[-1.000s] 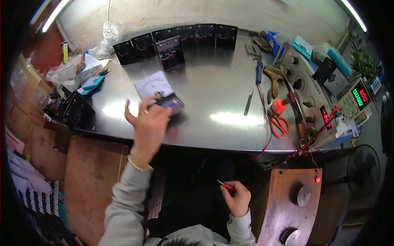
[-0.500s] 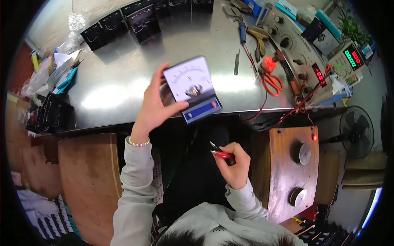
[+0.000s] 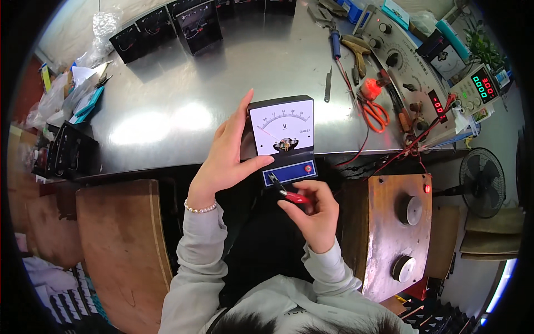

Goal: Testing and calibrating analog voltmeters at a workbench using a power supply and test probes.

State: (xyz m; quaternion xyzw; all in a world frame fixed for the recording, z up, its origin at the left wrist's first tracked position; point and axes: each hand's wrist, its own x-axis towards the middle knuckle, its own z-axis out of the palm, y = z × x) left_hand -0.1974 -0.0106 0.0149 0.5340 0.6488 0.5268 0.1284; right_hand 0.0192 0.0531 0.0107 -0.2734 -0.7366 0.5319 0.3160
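My left hand (image 3: pixel 222 161) grips an analog voltmeter (image 3: pixel 292 115) by its left side, thumb across the front and fingers behind. The meter has a white dial, a black case and a blue terminal panel (image 3: pixel 289 173) with a red terminal on the right. Its face is turned up toward me at the table's front edge. Just below, my right hand (image 3: pixel 317 217) is closed on a red crocodile clip (image 3: pixel 296 197) and a black crocodile clip (image 3: pixel 276 183). The black clip's tip is at the panel's left terminal; whether it bites cannot be told. The red clip is apart from the red terminal.
Several black meter cases (image 3: pixel 200 30) line the back of the metal table (image 3: pixel 167 100). To the right lie orange-handled scissors (image 3: pixel 376 116), a soldering iron (image 3: pixel 335 44) and a knob-covered instrument (image 3: pixel 403 64). A wooden box with two metal discs (image 3: pixel 397 234) stands by my right arm.
The voltmeter has moved right and down and is now nearly upright in view. My right hand has risen slightly, bringing the black clip to the blue panel.
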